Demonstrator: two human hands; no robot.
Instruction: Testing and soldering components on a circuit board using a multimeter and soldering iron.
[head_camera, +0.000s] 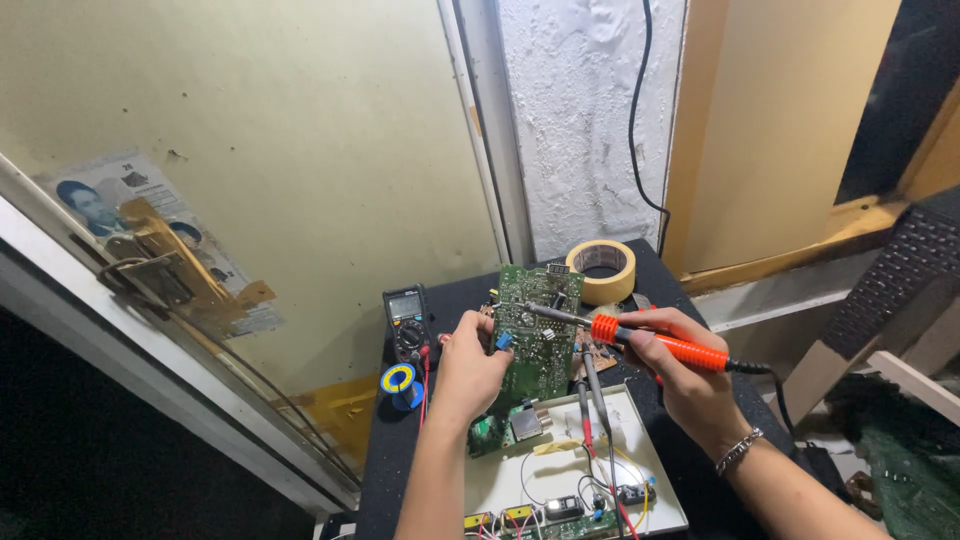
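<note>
One head-worn camera looks forward and down from close above the green circuit board (537, 325). A pale wall rises behind the board.

A cream wall (300, 150) stood far left, a rough white pillar (580, 120) in the middle, and a black table (400, 470) lay near.

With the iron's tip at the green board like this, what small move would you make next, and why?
Probably ease the iron tip down onto the joint. The right hand holds it angled over the board, which the left hand props upright; whether the tip touches the board I cannot tell.
</note>
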